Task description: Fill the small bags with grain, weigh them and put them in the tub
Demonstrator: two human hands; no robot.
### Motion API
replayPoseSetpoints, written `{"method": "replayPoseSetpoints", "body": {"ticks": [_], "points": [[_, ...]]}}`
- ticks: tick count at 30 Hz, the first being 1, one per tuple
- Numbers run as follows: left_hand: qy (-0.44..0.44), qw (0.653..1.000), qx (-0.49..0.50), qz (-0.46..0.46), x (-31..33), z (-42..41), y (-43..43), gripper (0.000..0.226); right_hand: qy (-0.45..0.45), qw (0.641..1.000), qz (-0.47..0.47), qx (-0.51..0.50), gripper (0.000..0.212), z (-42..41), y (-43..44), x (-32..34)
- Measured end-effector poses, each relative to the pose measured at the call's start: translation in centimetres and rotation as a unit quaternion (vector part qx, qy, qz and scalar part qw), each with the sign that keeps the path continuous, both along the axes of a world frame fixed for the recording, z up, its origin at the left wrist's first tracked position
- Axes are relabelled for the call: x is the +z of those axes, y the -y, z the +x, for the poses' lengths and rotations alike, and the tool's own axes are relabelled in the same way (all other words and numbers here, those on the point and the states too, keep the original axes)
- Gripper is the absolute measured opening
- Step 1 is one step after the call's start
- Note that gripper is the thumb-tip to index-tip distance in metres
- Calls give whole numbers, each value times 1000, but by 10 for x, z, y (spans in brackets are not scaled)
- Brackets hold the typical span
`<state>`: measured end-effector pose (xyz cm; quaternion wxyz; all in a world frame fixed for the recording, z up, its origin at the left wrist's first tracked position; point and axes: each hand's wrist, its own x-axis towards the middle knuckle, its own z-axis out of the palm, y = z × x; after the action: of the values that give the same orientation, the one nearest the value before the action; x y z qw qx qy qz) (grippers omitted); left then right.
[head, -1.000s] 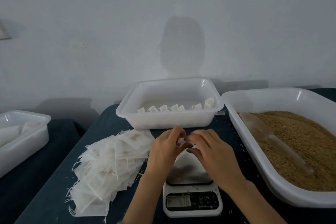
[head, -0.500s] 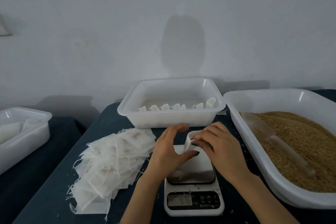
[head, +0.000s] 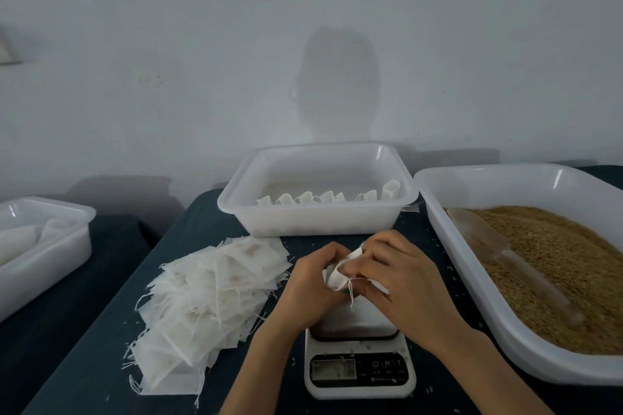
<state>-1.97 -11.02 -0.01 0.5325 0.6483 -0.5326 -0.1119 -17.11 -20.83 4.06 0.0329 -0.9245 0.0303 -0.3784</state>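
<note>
My left hand (head: 312, 283) and my right hand (head: 401, 280) are together just above the platform of a white digital scale (head: 359, 371). Both grip one small white bag (head: 337, 271), whose drawstring dangles below it. A white tub (head: 317, 190) stands behind the hands and holds a row of several filled bags (head: 323, 197) along its near wall. A large white tray of brown grain (head: 556, 266) lies on the right, with a clear plastic scoop (head: 499, 253) resting in the grain. The scale's display is too faint to read.
A fanned heap of empty white bags (head: 209, 300) lies left of the scale on the dark tabletop (head: 101, 347). Another white tub (head: 43, 253) with white material stands at far left on a separate surface. A pale wall closes the back.
The hands have shifted from spreading the bag's mouth over the scale to bunching it between both sets of fingers. The bag's string now hangs free below it.
</note>
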Motion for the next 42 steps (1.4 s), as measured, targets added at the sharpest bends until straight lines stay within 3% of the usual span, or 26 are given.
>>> {"method": "replayPoseSetpoints", "body": {"ticks": [3,10,16,20,23,26,28,31,34,36,42], "points": [[12,1000,2,-4,-1,1,0,26,14,1000,-23,9,16,0,1,4],[33,999,9,-9,0,0,-2,38,-16,999,-51,11,39,-2,4,9],[62,998,11,3,-5,0,1,32,-36,997,-67,11,31,-4,3,10],[64,998,20,1,-5,0,0,28,-52,998,-30,12,21,-11,2,17],[74,996,39,11,-6,1,-1,28,-6,999,48,-6,18,-17,4,31],[79,995,56,30,-4,2,-4,30,48,987,128,-89,22,-24,26,52],[84,993,68,41,-3,2,-5,30,-2,979,129,-160,23,-31,53,60],[84,993,80,36,-3,1,-5,30,-155,932,127,-301,24,-51,106,60],[86,993,80,30,-3,0,-5,30,-368,822,149,-408,38,-68,144,53],[84,993,82,31,-3,-1,-5,30,-454,772,132,-426,34,-74,154,42],[69,993,92,37,-4,0,-5,31,-461,758,154,-434,34,-77,154,21]]}}
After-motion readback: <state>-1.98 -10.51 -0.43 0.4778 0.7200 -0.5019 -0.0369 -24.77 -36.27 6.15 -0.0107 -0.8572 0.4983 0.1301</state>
